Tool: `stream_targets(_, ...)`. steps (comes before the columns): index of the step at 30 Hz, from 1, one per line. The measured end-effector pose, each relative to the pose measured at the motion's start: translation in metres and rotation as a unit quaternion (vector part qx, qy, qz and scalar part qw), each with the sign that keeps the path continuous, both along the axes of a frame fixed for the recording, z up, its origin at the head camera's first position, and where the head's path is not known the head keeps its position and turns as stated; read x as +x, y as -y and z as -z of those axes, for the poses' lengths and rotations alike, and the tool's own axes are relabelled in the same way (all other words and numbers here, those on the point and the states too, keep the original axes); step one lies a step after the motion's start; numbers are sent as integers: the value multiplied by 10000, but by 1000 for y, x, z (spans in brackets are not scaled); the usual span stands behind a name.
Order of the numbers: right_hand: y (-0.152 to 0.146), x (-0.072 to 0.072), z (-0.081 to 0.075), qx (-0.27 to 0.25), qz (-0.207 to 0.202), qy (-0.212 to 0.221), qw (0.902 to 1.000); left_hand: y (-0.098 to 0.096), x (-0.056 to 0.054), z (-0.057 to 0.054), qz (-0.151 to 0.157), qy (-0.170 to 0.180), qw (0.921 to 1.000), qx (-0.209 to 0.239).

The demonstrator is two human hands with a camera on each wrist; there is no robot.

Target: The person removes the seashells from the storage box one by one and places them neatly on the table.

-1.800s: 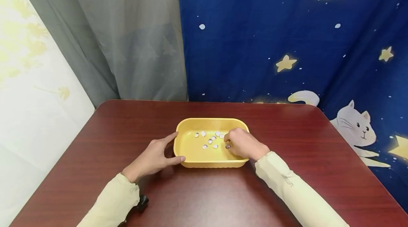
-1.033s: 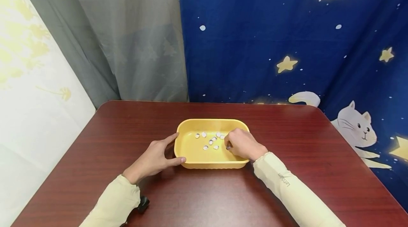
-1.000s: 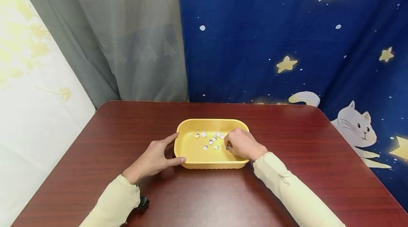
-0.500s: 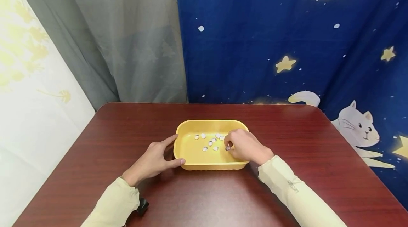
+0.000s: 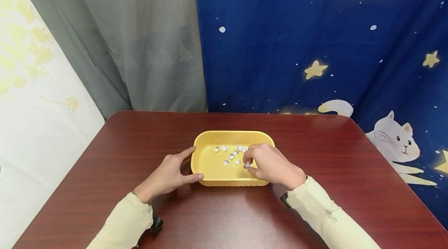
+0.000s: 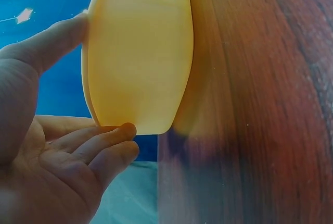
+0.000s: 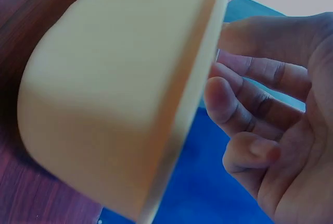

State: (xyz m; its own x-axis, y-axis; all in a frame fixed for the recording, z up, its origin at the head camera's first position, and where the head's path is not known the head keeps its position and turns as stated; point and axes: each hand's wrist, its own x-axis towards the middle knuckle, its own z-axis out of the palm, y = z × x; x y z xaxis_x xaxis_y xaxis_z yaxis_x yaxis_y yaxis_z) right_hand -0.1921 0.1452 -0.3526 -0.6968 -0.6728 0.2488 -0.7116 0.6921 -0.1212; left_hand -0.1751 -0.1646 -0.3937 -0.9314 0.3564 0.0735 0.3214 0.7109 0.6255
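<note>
A yellow plastic basin (image 5: 213, 171) sits on the table, with several small round silvery pieces (image 5: 231, 156) scattered over its floor; their exact kind is too small to tell. At the basin's left end my left hand (image 5: 164, 175) rests with fairly straight fingers, thumb on the near rim and forefinger on the end rim. In the left wrist view its fingers (image 6: 112, 143) touch the end wall. Inside the right part, my right hand (image 5: 271, 165) pinches one small round silvery piece (image 5: 247, 165) between thumb and forefinger. The right wrist view mostly hides that piece behind the basin wall.
The dark red wooden table (image 5: 224, 218) extends on all sides of the basin. Behind it hang a grey curtain (image 5: 157, 47) and a blue curtain (image 5: 262, 66) with stars and a cat. A white patterned cloth (image 5: 42, 124) hangs at the left.
My right hand has moved slightly left and toward me, with the pinched silvery piece at its fingertips. The left hand and the basin stay where they were.
</note>
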Motion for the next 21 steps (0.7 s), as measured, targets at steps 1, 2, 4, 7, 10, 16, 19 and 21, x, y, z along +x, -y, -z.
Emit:
stream_targets(1, 1, 1, -1, -6, -25, -5, 10000, 0, 0, 0, 0, -7, 10000, 4)
stream_targets(2, 2, 3, -3, -23, -48, 3, 10000, 0, 0, -1, 0, -21, 10000, -9)
stream_targets(4, 4, 6, -5, -65, -93, 47, 9999, 0, 0, -1, -4, -23, 10000, -22)
stream_targets(7, 7, 10, -8, -122, -162, 102, 9997, 1, 0, -2, -6, -12, 10000, -24)
stream_targets(10, 10, 13, -9, -115, -178, 182, 9996, 0, -1, -2, -6, -26, 10000, -15)
stream_targets(16, 15, 20, -9, -30, -152, 300, 9994, 0, 0, -3, -22, -50, 10000, -72)
stream_targets(19, 18, 23, -10, -62, -241, 289, 9993, 0, 1, -3, -44, -47, 9999, -103)
stream_targets(21, 21, 25, -10, -100, -328, 257, 9991, 0, 1, -3, -70, -37, 9999, -119)
